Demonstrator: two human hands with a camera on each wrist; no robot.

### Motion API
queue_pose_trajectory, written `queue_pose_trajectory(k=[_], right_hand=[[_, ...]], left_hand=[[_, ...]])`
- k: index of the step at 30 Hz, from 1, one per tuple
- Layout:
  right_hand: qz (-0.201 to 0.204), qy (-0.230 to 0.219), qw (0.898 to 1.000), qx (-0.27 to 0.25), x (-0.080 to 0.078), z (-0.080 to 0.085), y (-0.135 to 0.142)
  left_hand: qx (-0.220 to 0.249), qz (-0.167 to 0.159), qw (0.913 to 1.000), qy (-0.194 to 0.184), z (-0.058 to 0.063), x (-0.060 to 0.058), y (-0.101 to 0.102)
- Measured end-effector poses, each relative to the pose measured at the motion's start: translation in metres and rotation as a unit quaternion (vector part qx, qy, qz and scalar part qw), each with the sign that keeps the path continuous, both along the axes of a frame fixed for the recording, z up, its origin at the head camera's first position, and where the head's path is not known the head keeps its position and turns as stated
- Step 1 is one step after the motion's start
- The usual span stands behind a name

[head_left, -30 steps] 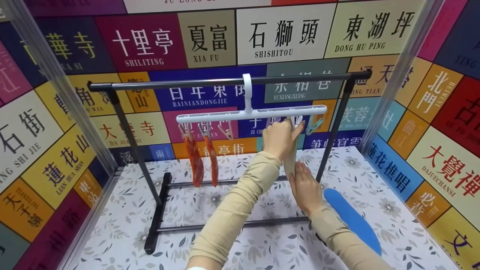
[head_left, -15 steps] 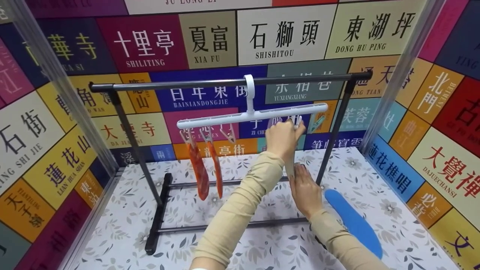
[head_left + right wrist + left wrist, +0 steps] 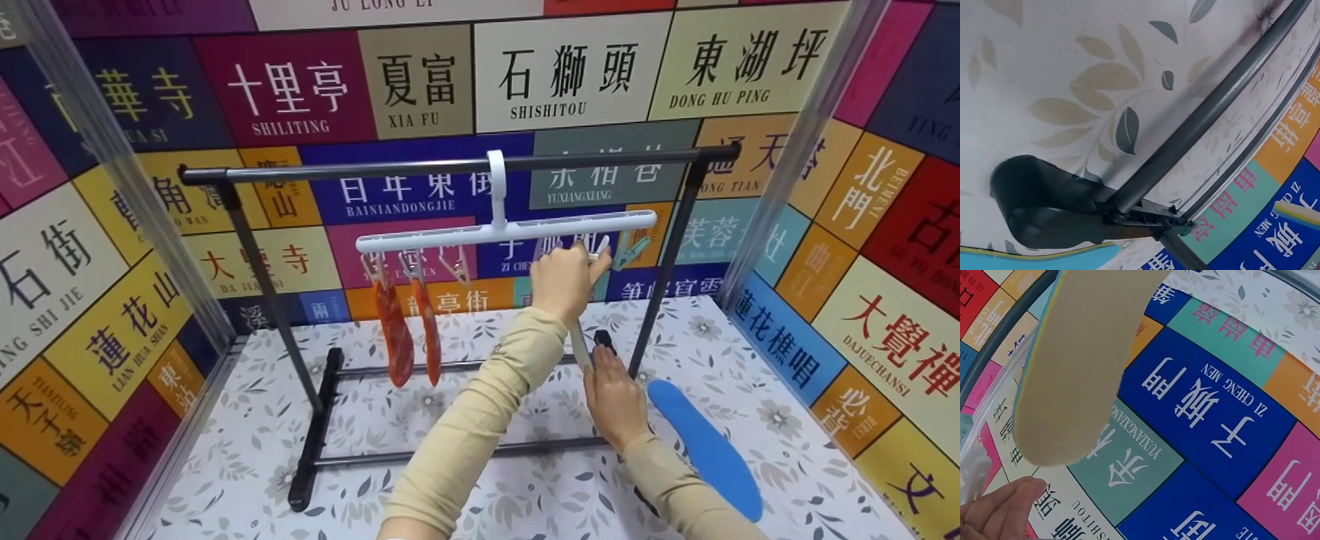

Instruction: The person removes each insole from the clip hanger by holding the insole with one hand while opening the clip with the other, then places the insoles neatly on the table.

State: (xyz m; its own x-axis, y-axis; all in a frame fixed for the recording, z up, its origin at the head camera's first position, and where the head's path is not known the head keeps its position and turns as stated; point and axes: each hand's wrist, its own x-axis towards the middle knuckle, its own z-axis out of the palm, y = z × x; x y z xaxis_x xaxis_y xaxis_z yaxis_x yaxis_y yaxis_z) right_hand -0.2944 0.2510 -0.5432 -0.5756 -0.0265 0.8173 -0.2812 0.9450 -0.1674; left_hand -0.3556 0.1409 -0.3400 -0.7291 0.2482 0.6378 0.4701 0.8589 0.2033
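My left hand (image 3: 561, 281) grips a white clip (image 3: 974, 475) under the right half of the white hanger (image 3: 435, 238). A beige insole (image 3: 1075, 382) with a thin blue edge hangs just below, its rounded end close to the left fingertips and apart from the clip. My right hand (image 3: 616, 397) holds this insole lower down, fingers extended along it; in the head view it shows nearly edge-on. Two orange insoles (image 3: 394, 337) dangle from clips at the hanger's left. On the table to the right lies a blue insole (image 3: 705, 450).
A black metal rack (image 3: 360, 173) carries the hanger by its hook on the top bar. A pinkish clip (image 3: 455, 267) and a teal clip (image 3: 631, 253) hang with nothing in them. The rack's foot (image 3: 1050, 208) stands on the leaf-patterned table, close to the blue insole.
My right hand has moved slightly down with the beige insole, away from the left hand. The hanger tipped and partly levelled again, and the orange insoles swung. The left hand has barely moved.
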Motion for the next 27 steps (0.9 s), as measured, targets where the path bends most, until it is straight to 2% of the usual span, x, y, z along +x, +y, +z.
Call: queue_pose_trajectory(k=[9,17,27], right_hand=[[-0.004,0.005,1.0,0.002,0.001,-0.001,0.002],[-0.002,-0.005,1.0,-0.005,0.003,-0.001,0.002],[-0.01,-0.023,1.0,0.002,0.006,-0.001,0.005]], left_hand=[[0.022,-0.009,0.9996,0.014,-0.008,0.003,-0.002],[0.018,-0.015,0.9995,0.019,-0.02,0.006,-0.005],[0.039,-0.025,0.9989,0.011,-0.03,0.008,-0.019]])
